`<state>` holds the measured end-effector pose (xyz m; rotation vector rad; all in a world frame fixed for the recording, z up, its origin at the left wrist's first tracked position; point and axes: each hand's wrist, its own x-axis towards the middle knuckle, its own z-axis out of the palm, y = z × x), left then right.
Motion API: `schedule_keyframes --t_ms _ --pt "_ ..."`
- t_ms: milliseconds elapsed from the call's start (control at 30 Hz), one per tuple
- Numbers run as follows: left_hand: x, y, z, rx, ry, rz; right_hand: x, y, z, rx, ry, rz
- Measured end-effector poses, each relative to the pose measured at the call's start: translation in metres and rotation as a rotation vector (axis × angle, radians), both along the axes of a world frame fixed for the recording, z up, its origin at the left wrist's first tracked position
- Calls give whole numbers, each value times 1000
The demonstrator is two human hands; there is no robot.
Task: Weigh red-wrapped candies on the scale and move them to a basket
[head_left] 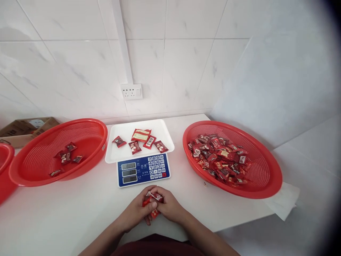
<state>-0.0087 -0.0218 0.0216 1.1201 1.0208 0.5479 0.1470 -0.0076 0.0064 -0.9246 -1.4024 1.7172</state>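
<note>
Several small red wrapped packets (155, 212) are bunched between my two hands, low in front of the scale. My left hand (140, 206) curls round them from the left, and my right hand (168, 205) closes on them from the right. Just beyond my hands stands a blue-and-white digital scale (144, 170) with a keypad and small displays. Its white tray (117, 135) carries several red packets (141, 135) lying apart or slightly overlapping. How many packets my hands hold is hidden by my fingers.
On the right, a red perforated basket (266, 177) holds a heap of red packets (223, 156). At left another red basket (90, 131) has several packets, beside part of a third basket (5, 156) and a cardboard box (16, 138). A wall socket (131, 91) sits behind the scale.
</note>
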Motion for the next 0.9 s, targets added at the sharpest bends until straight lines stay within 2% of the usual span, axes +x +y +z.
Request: schedule_keyframes --t_ms 100,267,333,533,667,800,867,900 --pt "-2 -1 3 11 -21 10 0 0 1 68 -64 -26" --pt "-5 0 15 8 -45 45 5 2 -5 -72 -52 56" --pt "-5 0 19 23 -37 56 8 3 -7 -67 -6 87" --pt "-3 -5 16 134 113 62 10 3 -3 -25 8 150" --pt "-5 -10 19 193 156 -12 7 2 3 18 -22 167" --pt "-17 -9 29 372 351 -131 6 3 4 59 -114 179" --pt "-31 -3 37 505 473 -49 7 2 1 42 -161 175" --pt "-42 1 43 587 531 51 8 2 0 17 -178 177"
